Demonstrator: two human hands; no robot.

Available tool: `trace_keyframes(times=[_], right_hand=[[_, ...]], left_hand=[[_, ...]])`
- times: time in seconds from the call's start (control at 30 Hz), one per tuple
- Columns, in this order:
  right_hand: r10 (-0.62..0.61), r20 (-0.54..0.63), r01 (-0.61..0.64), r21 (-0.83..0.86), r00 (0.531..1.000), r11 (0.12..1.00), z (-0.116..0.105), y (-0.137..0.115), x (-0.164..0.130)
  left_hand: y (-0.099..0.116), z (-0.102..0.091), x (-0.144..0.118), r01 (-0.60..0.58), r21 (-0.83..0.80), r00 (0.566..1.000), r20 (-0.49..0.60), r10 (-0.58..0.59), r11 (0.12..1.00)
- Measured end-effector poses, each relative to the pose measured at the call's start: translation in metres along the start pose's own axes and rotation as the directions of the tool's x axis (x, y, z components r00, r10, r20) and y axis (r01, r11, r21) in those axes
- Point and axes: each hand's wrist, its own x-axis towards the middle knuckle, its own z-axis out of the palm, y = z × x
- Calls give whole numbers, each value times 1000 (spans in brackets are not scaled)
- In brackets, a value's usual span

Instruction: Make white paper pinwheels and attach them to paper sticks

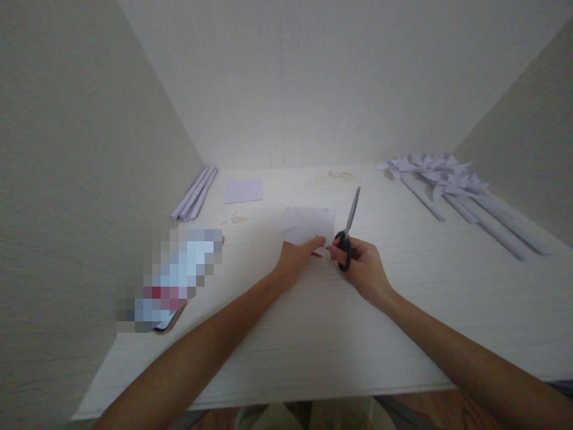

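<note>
The scissors (350, 221) at mid-frame pair smooth metal blades (355, 204) with plastic-looking handles (341, 237), while the central sheet (308, 221) and the pinwheels (452, 182) at right look like matt paper, the worktop (286, 346) like faintly streaked wood.

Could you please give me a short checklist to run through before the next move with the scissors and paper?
1. Scissors held in the right hand: ok, thumb at the handle.
2. Blades turned away from the left hand: ok, the tip points toward the back wall.
3. Left hand at the paper sheet: ok, at its near edge.
4. Small piece pinched between the fingertips: cannot tell, too small to make out.
5. Phone apart from the sheet: ok, off to the left.
6. Loose scraps cleared away: not ok, some lie left of the sheet.
</note>
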Motion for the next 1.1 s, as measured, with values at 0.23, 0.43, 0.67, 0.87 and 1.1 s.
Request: trace_keyframes(times=[0.23,0.43,0.67,0.87,1.1], right_hand=[[-33,-11,32,-80,999,996,-1,-3,-1],[-65,-23,62,-124,998,990,-2,-1,0],[-76,-35,71,-132,997,989,-3,3,0],[-66,-33,61,-132,997,989,-2,0,-1],[-55,-19,52,-131,998,990,-3,2,-1]], left_hand=[[0,0,0,0,5,1000,-5,0,1000],[0,0,0,-14,31,1000,-10,14,999],[0,1,0,0,17,999,-34,1,1000],[-1,0,1,-17,26,1000,-12,17,1000],[0,1,0,-19,50,999,-25,20,999]])
